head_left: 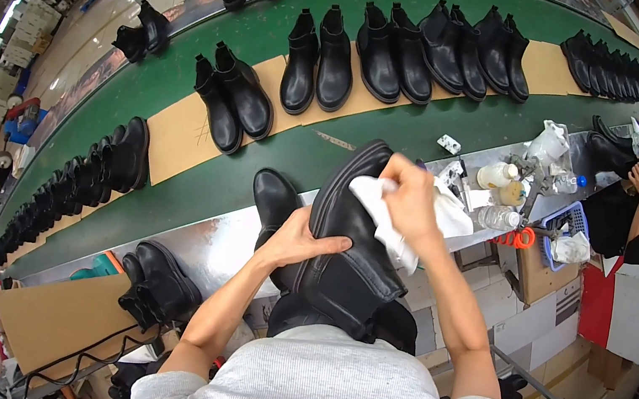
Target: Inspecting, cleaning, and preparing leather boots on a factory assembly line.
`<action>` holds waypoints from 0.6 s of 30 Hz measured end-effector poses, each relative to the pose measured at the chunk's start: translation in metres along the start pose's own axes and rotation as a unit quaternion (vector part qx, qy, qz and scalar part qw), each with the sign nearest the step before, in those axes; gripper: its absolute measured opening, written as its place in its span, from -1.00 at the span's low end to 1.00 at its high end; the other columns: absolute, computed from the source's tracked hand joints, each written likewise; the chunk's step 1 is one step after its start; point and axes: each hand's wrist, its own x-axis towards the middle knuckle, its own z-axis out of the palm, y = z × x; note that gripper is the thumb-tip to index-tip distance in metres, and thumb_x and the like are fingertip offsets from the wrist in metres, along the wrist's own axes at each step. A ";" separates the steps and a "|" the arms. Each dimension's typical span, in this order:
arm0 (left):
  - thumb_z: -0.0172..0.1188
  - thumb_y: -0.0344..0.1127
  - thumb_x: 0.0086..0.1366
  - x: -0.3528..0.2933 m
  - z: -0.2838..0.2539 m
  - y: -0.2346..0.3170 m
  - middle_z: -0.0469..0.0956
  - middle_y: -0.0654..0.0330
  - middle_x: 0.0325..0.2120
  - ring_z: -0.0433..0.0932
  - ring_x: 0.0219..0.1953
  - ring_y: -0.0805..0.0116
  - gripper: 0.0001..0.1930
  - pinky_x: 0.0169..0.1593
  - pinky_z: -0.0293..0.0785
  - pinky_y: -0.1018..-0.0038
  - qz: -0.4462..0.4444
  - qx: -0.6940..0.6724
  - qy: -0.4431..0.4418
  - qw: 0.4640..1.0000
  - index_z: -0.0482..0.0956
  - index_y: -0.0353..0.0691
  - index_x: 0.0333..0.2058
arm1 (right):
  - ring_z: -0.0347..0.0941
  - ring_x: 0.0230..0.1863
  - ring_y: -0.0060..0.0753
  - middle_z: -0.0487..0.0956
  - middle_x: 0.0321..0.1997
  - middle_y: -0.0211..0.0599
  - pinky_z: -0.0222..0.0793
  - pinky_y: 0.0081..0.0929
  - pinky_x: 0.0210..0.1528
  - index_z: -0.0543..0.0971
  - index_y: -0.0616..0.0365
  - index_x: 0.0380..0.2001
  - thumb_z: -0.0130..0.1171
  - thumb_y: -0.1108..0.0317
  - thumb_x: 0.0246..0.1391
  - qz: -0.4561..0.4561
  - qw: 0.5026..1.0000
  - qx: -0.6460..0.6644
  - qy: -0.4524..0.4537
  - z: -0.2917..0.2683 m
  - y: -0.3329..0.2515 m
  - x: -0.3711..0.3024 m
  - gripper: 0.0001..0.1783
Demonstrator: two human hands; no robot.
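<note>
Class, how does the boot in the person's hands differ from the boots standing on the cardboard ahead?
The left hand grips the held boot and the right hand holds a white cloth against it; the standing boots rest untouched on cardboard. The held boot's toe points away from the person, the standing boots' toes towards. All are black and round-toed.

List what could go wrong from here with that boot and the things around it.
The black boot might slip, since the left hand grips it at a tilt while the right hand works the white cloth on it. Its sole could scuff the second boot close beside it. An outward swing of the right arm might knock the clear bottle.
</note>
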 end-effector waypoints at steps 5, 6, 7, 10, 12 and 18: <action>0.35 -0.32 -0.03 0.000 0.001 -0.005 0.49 0.22 -0.26 0.44 -0.20 0.49 -0.53 -0.08 0.37 0.54 -0.015 -0.006 -0.001 1.000 0.42 -0.37 -0.14 | 0.42 -0.60 -0.39 0.41 -0.70 -0.15 0.26 -0.48 -0.52 0.41 0.27 -0.66 0.09 0.65 -0.41 -0.040 0.999 -0.019 -0.001 0.005 0.000 -0.003 -0.88; 0.36 -0.27 -0.06 0.001 0.001 -0.007 0.52 0.17 -0.32 0.46 -0.25 0.49 -0.51 -0.13 0.39 0.53 0.008 0.014 0.012 1.000 0.43 -0.41 -0.18 | 0.40 -0.61 -0.41 0.42 -0.70 -0.17 0.26 -0.48 -0.52 0.41 0.29 -0.65 0.06 0.67 -0.39 0.042 0.999 0.004 0.028 -0.003 -0.002 0.005 -0.89; 0.36 -0.27 -0.06 -0.001 0.004 -0.008 0.52 0.17 -0.32 0.46 -0.25 0.49 -0.51 -0.13 0.39 0.53 0.007 0.015 0.013 1.000 0.43 -0.41 -0.18 | 0.40 -0.61 -0.41 0.42 -0.70 -0.17 0.26 -0.48 -0.52 0.41 0.29 -0.65 0.06 0.67 -0.39 0.042 0.999 0.005 0.028 0.000 -0.004 -0.001 -0.89; 0.34 -0.25 -0.03 0.005 0.005 -0.009 0.54 0.16 -0.36 0.49 -0.31 0.47 -0.53 -0.19 0.43 0.52 0.073 -0.005 0.019 0.997 0.43 -0.42 -0.20 | 0.43 -0.52 -0.03 0.43 -0.63 -0.07 0.30 -0.24 -0.45 0.37 0.19 -0.64 0.15 0.55 -0.38 -0.076 0.994 -0.009 -0.079 0.018 -0.007 -0.026 -0.84; 0.35 -0.27 -0.04 0.006 0.001 -0.007 0.53 0.14 -0.36 0.49 -0.32 0.48 -0.53 -0.21 0.44 0.54 0.014 0.008 0.013 1.000 0.44 -0.43 -0.20 | 0.41 -0.55 -0.15 0.41 -0.64 -0.08 0.28 -0.35 -0.48 0.38 0.26 -0.63 0.08 0.62 -0.37 -0.058 0.998 -0.013 -0.037 0.014 0.000 -0.015 -0.87; 0.36 -0.30 -0.03 -0.006 -0.005 -0.007 0.51 0.20 -0.33 0.48 -0.32 0.49 -0.51 -0.22 0.44 0.56 0.037 -0.037 0.054 0.997 0.40 -0.42 -0.16 | 0.44 -0.49 -0.14 0.49 -0.56 -0.02 0.30 -0.35 -0.42 0.43 0.29 -0.56 0.08 0.52 -0.19 0.106 0.980 -0.107 0.134 -0.035 0.055 0.011 -0.94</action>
